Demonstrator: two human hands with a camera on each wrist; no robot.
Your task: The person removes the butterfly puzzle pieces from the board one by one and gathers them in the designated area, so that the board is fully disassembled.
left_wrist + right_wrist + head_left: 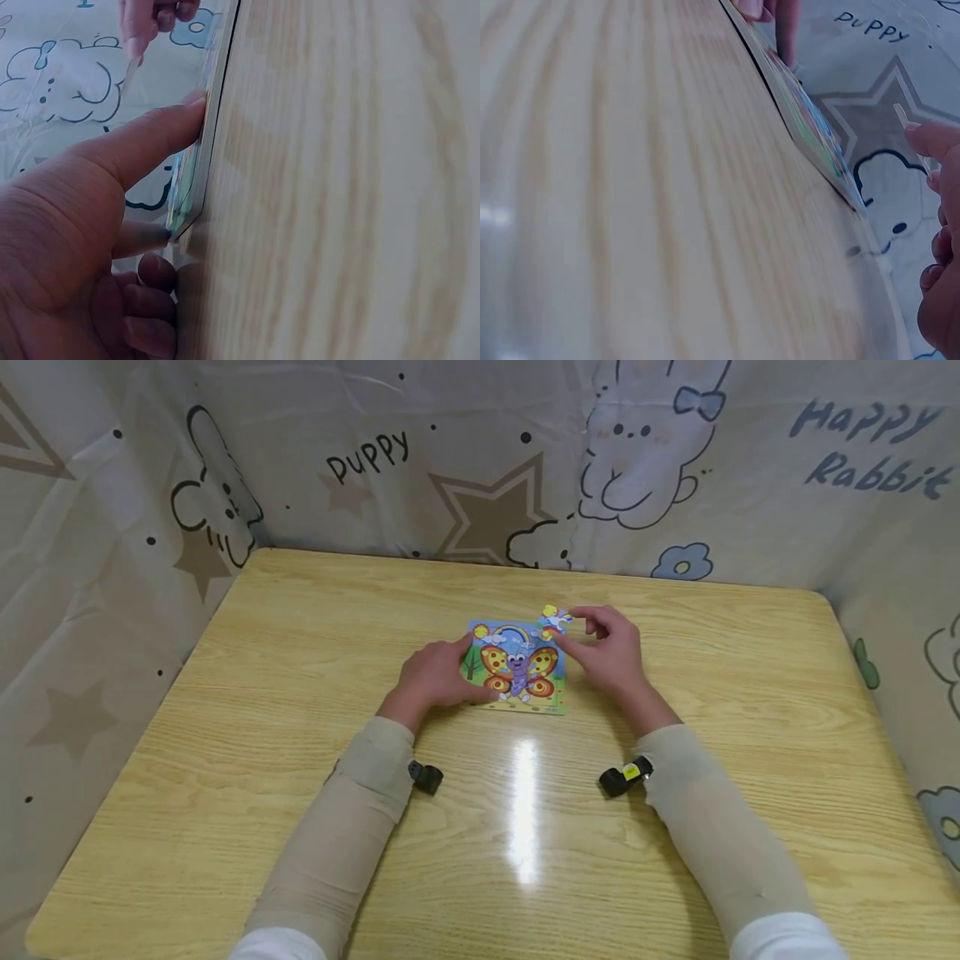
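A jigsaw puzzle [517, 681] in a flat square board, with a butterfly, a rainbow and a sun on it, lies on the table beyond its middle. My left hand [438, 675] holds the board at its left side, the thumb on the near edge and a finger at the left edge. Between thumb and index finger, my right hand [611, 647] pinches a puzzle piece [553, 622] over the board's far right corner. In the right wrist view the piece [901, 115] appears edge-on, raised above the board. What lies beneath it is partly hidden.
The wooden table [262, 735] has a far edge close to a printed curtain [480, 460], which also hangs along both sides. Small black cameras [427, 777] sit on the wrists, close above the tabletop. Light reflects off the wood in front of the board.
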